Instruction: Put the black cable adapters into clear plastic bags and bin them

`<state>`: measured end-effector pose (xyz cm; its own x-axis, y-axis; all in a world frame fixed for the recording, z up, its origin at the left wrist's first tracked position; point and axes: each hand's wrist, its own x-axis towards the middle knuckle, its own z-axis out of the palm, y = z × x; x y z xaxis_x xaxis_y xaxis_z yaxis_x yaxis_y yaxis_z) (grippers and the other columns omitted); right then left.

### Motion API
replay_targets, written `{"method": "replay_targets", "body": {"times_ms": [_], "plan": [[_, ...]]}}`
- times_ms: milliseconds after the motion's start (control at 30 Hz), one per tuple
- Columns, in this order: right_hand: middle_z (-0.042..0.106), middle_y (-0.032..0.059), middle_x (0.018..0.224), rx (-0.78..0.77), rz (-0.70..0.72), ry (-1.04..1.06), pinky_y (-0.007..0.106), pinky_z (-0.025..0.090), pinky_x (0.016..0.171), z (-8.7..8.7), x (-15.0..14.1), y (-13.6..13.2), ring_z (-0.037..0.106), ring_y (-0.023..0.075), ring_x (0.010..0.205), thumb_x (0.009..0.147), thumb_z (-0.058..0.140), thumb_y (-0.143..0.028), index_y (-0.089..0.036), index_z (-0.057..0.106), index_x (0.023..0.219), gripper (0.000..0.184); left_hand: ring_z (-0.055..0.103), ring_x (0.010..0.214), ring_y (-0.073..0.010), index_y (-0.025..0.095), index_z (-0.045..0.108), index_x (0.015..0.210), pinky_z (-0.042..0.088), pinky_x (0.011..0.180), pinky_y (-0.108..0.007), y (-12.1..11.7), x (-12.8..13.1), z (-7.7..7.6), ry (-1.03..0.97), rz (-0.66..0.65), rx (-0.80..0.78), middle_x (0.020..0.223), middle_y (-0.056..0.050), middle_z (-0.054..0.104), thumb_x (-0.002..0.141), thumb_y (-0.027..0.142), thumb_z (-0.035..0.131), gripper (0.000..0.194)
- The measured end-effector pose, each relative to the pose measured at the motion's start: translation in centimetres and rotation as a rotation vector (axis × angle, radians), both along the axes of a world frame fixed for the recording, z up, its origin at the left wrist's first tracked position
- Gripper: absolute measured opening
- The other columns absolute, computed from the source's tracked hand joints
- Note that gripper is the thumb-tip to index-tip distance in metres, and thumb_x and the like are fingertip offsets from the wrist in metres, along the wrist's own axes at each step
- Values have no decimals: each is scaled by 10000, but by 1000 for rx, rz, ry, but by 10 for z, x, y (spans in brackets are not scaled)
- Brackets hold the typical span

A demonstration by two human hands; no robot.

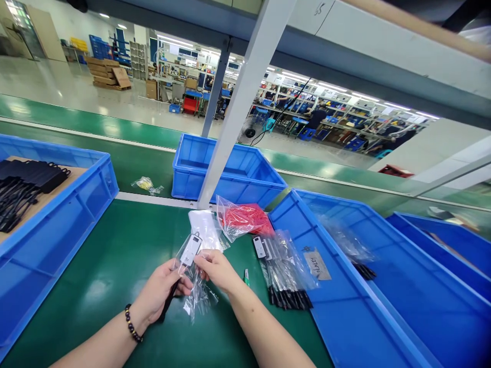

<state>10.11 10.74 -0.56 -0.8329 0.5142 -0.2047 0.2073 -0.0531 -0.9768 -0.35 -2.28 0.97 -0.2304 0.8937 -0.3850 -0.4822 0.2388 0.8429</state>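
Observation:
A small flat light-grey device (191, 250) with a dark window and a black cable is held up in the middle of the view. My left hand (163, 286) is closed round its lower end and the cable. Clear film of a plastic bag (197, 296) shows around the device and hangs below it. At the device's right edge, my right hand (217, 268) pinches the film between thumb and fingers. Just beyond lies a stack of clear bags (205, 225). To the right is a row of bagged grey devices (282, 268) with black cable ends.
A green-handled cutter (246, 277) and a red-filled clear bag (245, 220) lie on the green table (95, 291). Blue bins stand left (92, 202), behind (230, 186) and right (356, 312); the left one holds black cabled devices (32, 179). A white post (233, 112) rises at the table's back edge.

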Motion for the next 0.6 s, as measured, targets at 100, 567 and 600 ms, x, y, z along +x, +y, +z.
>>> {"method": "replay_targets", "body": {"times_ms": [100,567,600], "plan": [[473,-28,461,-146,-15,126,192,305,389,1,2,3,418,73,398,722,577,-424,-144,514,572,324,571,573,-134,147,497,940,414,556,-234,-2,-2,1,-109,-47,15,714,-64,614,802,347,518,244],[452,-39,458,-185,81,46,191,327,401,11,14,8,415,65,394,721,577,-426,-146,491,568,330,398,431,-47,243,164,1352,269,396,-172,-3,4,-4,-59,-159,62,899,-131,618,801,309,539,669],[450,-41,454,-185,92,36,188,322,395,11,14,8,413,63,390,722,572,-425,-147,487,566,330,389,431,-44,239,167,1351,262,398,-172,-3,4,-4,-50,-155,56,899,-130,618,798,312,543,673]]}}
